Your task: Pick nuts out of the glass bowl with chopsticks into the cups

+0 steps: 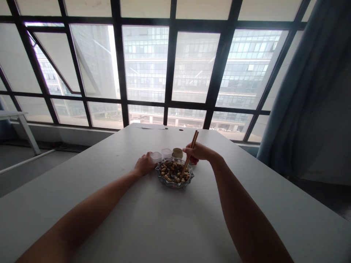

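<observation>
A clear glass bowl with a wavy rim (175,185) stands on the white table, filled with mixed brown and pale pieces (171,170) that look like nuts. My right hand (199,151) is closed around a pair of wooden chopsticks (194,138), whose tips reach into the pieces at the bowl's right side. At the bowl's left, my left hand (145,163) rests on the table with its fingers at a small translucent cup (156,157); whether they grip it is too small to tell. Behind the bowl stand a second translucent container (166,153) and a small yellowish-green cup (177,153).
The white table (153,226) stretches toward large black-framed windows (145,65). Two small dark holes are near its far edge. A blue-grey curtain (296,102) hangs at the right. Part of another white table (29,133) stands at the far left.
</observation>
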Tool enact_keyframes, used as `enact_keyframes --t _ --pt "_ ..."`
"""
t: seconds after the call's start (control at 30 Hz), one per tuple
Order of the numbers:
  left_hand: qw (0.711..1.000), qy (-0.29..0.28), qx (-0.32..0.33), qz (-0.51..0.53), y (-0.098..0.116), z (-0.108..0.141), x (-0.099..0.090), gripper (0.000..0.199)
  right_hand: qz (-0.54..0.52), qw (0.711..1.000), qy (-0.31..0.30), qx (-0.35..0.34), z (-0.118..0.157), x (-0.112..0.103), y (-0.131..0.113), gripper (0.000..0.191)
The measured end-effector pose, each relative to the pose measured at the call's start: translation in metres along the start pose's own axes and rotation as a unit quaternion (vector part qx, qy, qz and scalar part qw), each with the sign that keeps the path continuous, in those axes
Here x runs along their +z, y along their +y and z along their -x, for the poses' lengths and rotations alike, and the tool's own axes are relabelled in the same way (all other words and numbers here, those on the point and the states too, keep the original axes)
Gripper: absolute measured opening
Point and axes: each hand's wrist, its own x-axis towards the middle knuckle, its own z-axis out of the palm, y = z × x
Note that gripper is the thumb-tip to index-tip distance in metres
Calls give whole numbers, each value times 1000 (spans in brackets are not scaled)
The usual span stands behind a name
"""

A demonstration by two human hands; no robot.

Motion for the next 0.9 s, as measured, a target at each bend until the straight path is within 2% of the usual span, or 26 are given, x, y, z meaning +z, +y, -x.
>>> enact_keyframes --t 0.1,0.17,0.43,0.63,0.77,0.9 --pt "1000 4 6 5 0 0 0 64 -8 999 47 -27 -1 1 1 39" --pt "1000 7 7 6 -1 0 1 64 -6 998 57 -38 -3 1 3 38" --pt "1000 10 9 2 -5 -2 6 64 -15 999 22 -42 -5 4 10 44" --pt "1000 9 10 3 -9 -4 9 66 -33 998 23 -48 -5 5 8 44" --pt "1000 6 6 4 -7 -3 7 66 -36 997 40 -59 1 -7 6 45" --pt "1000 3 -1 0 -6 -4 7 65 -93 988 84 -93 17 -32 8 51"
